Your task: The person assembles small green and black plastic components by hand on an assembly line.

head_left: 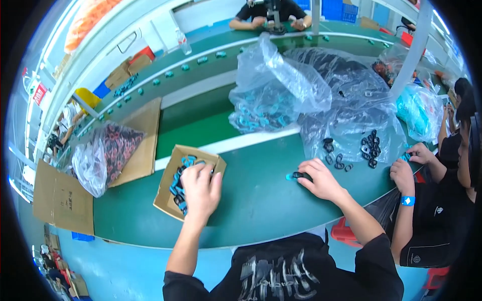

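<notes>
My left hand (201, 189) reaches over a small open cardboard box (163, 196), thumb apart from the fingers. Under and beside it lie several small black-and-teal plastic parts (174, 186); the fingertips are partly hidden. To the right, my right hand (322, 181) pinches a small black piece with a teal end (298, 175) just at the green work surface (256, 205). Beyond that hand, loose black oval rings (370, 149) lie in small groups by the mouth of a large clear plastic bag (346, 118) of black parts.
A clear bag of teal parts (261, 113) stands at the back, a bag of dark red parts (118, 148) on cardboard at left. Teal pieces (202, 60) line the far belt. A co-worker's hands (404, 173) work close on my right; another person (273, 17) sits across.
</notes>
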The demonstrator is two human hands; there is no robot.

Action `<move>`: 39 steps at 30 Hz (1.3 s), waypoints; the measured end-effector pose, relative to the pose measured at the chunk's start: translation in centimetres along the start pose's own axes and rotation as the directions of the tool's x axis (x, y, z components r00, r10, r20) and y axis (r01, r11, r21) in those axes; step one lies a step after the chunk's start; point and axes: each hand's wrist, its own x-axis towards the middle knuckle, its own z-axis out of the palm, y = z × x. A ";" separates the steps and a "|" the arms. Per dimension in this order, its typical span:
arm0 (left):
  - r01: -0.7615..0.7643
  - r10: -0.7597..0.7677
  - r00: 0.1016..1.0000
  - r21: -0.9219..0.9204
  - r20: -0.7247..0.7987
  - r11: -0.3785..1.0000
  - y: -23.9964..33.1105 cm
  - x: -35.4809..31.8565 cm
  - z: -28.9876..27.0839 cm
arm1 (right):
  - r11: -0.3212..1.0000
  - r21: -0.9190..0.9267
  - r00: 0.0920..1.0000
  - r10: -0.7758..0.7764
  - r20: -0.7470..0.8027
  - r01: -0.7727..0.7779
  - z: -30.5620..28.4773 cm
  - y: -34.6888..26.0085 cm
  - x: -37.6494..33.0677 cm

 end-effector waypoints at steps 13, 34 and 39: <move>0.018 0.242 0.902 -0.592 0.357 0.806 6.2 -2.6 8.1 | 0.980 -0.072 0.983 0.186 -0.008 -0.186 -0.9 -2.6 -3.0; 0.018 0.192 0.917 -0.517 0.350 0.856 6.2 -2.1 9.7 | 0.983 -0.107 0.959 0.169 0.227 -0.148 -1.2 -3.9 -1.4; -0.016 0.256 0.883 -0.519 0.394 0.855 6.4 -2.5 8.7 | 0.870 -0.293 0.869 0.459 0.184 -0.397 -1.2 -5.8 -1.0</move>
